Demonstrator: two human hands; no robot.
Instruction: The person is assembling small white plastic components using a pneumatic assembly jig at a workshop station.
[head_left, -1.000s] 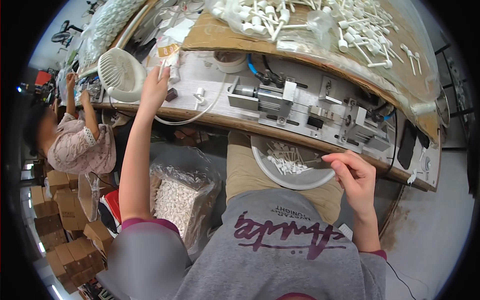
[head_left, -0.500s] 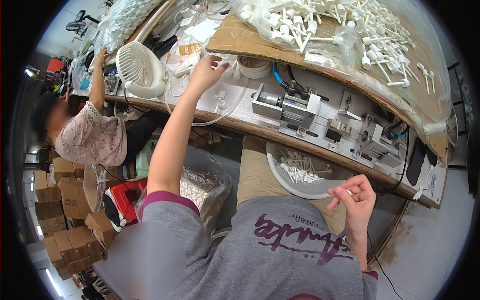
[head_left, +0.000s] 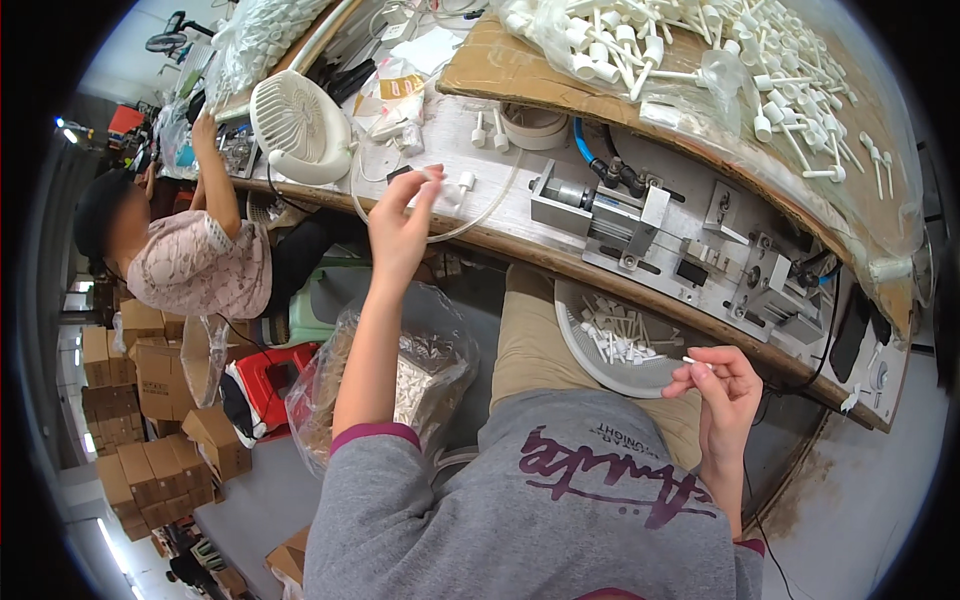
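My left hand (head_left: 400, 228) is over the near edge of the bench, thumb and fingers apart and slightly blurred. Just beside its fingertips lies a white plastic piece with a round cap and thin stem (head_left: 467, 181). Over my lap on the right, my right hand (head_left: 722, 388) pinches a small white rod (head_left: 692, 361) between thumb and fingers; most of it is hidden. Close to that hand, a white mesh basket (head_left: 598, 372) on my lap holds several white stemmed pieces (head_left: 628, 330). A metal clamping fixture (head_left: 630, 225) is mounted on the bench between my hands.
Cardboard (head_left: 500, 68) above the bench carries a heap of white capped stems (head_left: 770, 100). A white fan (head_left: 302, 128) and a tape roll (head_left: 535, 128) stand left of the fixture. Clear tubing curves along the bench. A co-worker (head_left: 200, 255) sits at left, near stacked cartons (head_left: 150, 480).
My left hand has drawn back toward me from the far part of the bench, down beside the capped piece. My right hand keeps its pinch. The whole view has shifted slightly.
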